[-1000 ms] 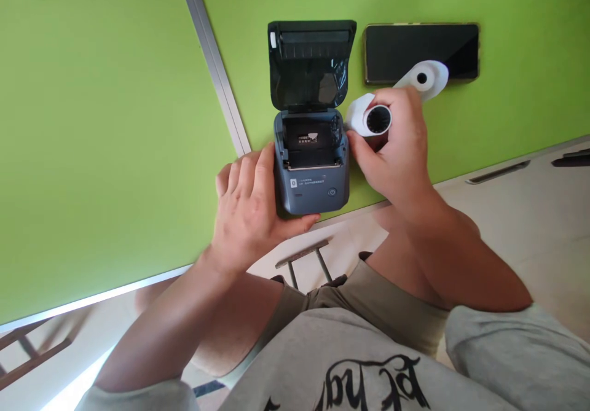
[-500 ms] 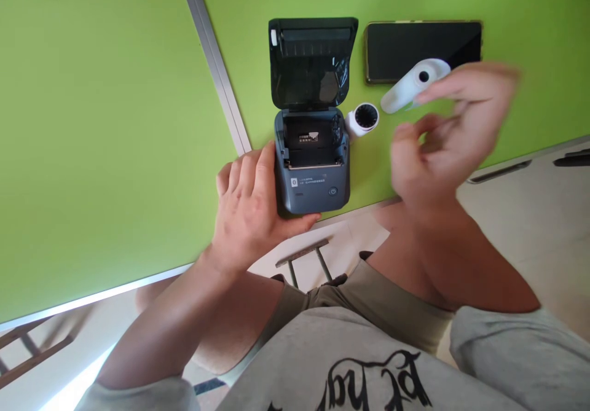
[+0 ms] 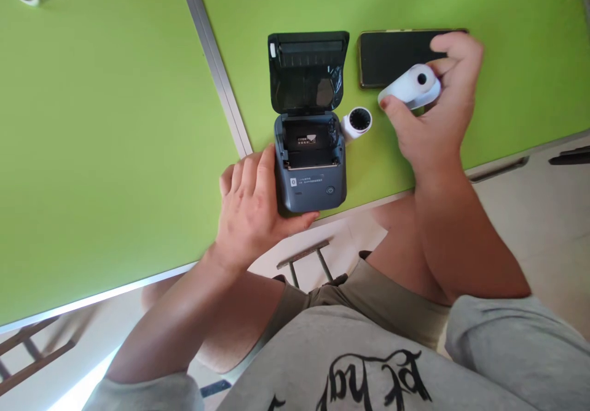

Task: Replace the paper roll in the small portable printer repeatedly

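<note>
I brace the left hand (image 3: 251,205) around the printer (image 3: 313,187), its long axis running away, while the bent right hand (image 3: 445,116) clasps a white roll (image 3: 403,88), hole up.

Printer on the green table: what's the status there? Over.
Left hand against printer, lid up. Right hand around small-holed white roll. Second roll beside printer. Phone partly hidden by right hand.

Sm. gap btwn 2 rolls (image 3: 404,88)
</note>
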Motion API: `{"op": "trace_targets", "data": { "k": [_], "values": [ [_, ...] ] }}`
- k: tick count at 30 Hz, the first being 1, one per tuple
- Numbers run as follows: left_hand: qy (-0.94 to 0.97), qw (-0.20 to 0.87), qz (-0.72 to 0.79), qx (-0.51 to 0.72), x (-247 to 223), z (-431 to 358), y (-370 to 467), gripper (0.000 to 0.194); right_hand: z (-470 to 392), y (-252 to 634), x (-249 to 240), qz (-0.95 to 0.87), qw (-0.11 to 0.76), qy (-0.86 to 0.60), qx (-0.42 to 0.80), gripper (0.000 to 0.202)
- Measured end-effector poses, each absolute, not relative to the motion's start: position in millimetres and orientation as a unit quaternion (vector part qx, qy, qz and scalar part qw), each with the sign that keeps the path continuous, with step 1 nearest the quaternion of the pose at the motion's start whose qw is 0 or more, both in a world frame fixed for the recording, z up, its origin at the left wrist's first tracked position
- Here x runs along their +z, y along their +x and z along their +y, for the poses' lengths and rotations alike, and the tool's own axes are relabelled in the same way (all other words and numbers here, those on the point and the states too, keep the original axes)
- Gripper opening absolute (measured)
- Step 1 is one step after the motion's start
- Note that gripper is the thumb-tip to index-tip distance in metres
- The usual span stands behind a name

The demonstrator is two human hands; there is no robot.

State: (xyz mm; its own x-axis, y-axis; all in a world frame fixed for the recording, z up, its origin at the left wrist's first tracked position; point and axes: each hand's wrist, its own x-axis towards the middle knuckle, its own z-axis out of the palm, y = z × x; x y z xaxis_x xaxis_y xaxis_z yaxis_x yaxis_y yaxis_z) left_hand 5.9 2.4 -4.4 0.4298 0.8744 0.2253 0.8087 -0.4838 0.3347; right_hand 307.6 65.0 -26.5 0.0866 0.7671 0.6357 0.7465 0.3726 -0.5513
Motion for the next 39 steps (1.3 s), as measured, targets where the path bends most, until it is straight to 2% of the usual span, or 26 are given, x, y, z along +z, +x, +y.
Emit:
{"op": "trace_targets", "data": {
  "k": [4,7,10,14,19,29,33,39],
  "values": [
    [0.839,0.088,0.505,0.182,-3.9,2.0,6.4,0.113,50.5,284.3,6.2,-0.709,0.490,-0.506,0.027,0.049],
    [0.838,0.090,0.507,0.179,-3.7,1.7,7.4,0.114,45.3,256.8,29.9,-0.737,0.498,-0.456,0.023,0.041],
    [0.835,0.102,0.510,0.177,-3.3,1.5,7.8,0.113,47.9,235.3,38.7,-0.808,0.423,-0.410,0.011,0.042],
    [0.832,0.125,0.510,0.178,-2.9,1.3,7.0,0.115,51.2,224.3,38.1,-0.851,0.319,-0.418,-0.002,0.043],
    [0.832,0.126,0.510,0.181,-3.2,0.6,6.4,0.116,49.4,223.2,37.1,-0.832,0.287,-0.474,0.006,0.022],
    [0.831,0.136,0.504,0.192,-1.5,0.7,6.7,0.109,52.8,220.3,40.9,-0.833,0.291,-0.467,0.060,0.020],
    [0.831,0.132,0.503,0.197,-2.3,1.4,7.5,0.105,54.4,215.5,40.6,-0.840,0.304,-0.447,0.045,0.024],
    [0.828,0.129,0.508,0.200,-1.9,0.8,7.6,0.113,44.7,214.0,55.4,-0.853,0.284,-0.438,0.020,0.026]
  ]
}}
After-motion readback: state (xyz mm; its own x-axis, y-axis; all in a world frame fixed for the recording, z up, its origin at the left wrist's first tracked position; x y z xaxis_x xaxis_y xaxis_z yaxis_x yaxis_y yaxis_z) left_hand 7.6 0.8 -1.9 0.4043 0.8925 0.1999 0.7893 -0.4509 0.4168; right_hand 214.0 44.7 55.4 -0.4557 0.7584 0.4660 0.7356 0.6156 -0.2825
